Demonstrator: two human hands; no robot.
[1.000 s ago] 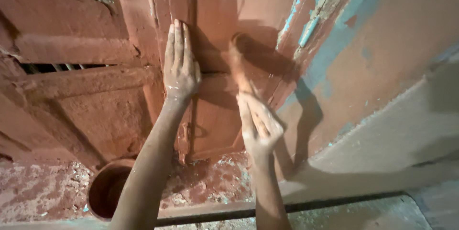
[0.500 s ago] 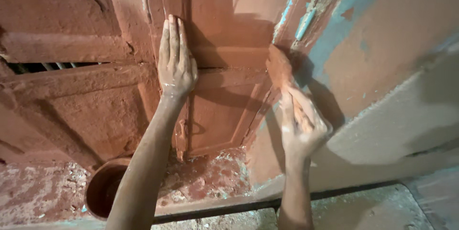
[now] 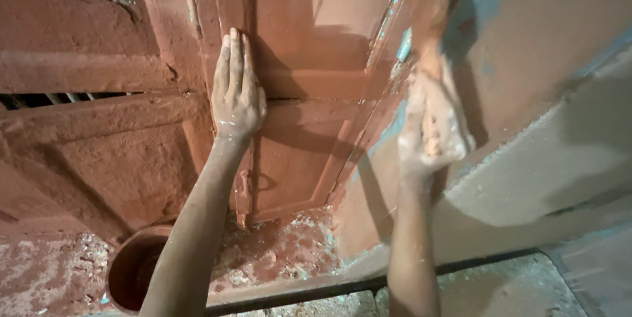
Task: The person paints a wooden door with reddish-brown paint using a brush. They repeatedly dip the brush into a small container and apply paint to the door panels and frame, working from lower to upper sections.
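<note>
My left hand [image 3: 236, 90] lies flat, fingers together, on the middle rail of a wooden door [image 3: 309, 21] coated in wet red-brown paint. My right hand [image 3: 431, 126], smeared with paint and blurred by motion, is closed around the handle of a paintbrush [image 3: 428, 11]. The brush points up along the door's right edge, where a strip of old blue paint [image 3: 403, 44] shows. Both forearms are streaked with the same red-brown colour.
A round red-brown paint bucket [image 3: 131, 267] sits on the spattered floor by my left forearm. A red-brown shuttered panel [image 3: 85, 126] is left of the door. A pale plastered wall [image 3: 553, 132] with blue patches is to the right. A dark threshold strip [image 3: 316, 287] runs along the bottom.
My right hand has swung the brush from the middle door panel rightward and up to the door's right edge. My left hand has stayed pressed on the door.
</note>
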